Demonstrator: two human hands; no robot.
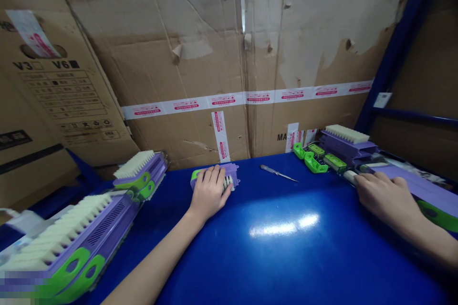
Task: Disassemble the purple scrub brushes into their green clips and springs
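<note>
Clamped left hand (210,189) from above over a purple-and-green brush piece (232,170) near twelve o'clock on the blue table (272,262), probably for steadiness. Reached right hand (390,193) toward two o'clock, to a pale piece (349,177); could not tell whether grasped or merely touched, with fingertips hidden. Saw a slim tool (274,171) between both, likely laid within easy reach. Farther out, found green clips (315,164) toward one, and at nine to ten, purple brushes (104,220), bristles up, perhaps to spare them. Had hands well apart, left forearm slanting from seven, right from four, knuckles up.
</note>
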